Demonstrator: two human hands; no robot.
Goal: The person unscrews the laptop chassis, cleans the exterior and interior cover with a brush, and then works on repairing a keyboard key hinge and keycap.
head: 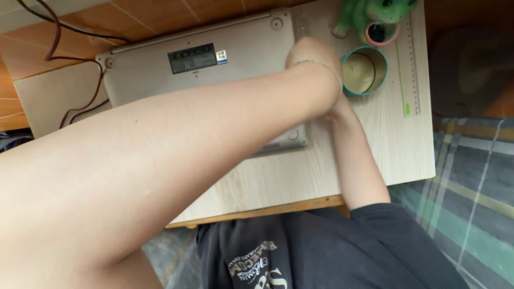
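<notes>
A silver laptop (214, 64) lies bottom side up on a light wooden table (385, 144). My left arm crosses the frame from the lower left. My left hand (312, 53) rests, knuckles up, on the laptop's right edge; its fingers curl out of sight and I cannot tell if they hold anything. My right forearm rises from a dark sleeve at the bottom. My right hand (339, 108) is tucked under my left wrist beside the laptop's right edge, almost wholly hidden.
A teal tin (381, 68) with cream-coloured contents stands just right of my hands. Behind it are a green frog figurine (375, 9) with a pink-rimmed pot and a clear ruler (409, 69). Dark red cables (80, 59) trail left. A plaid cloth (471, 182) lies to the right.
</notes>
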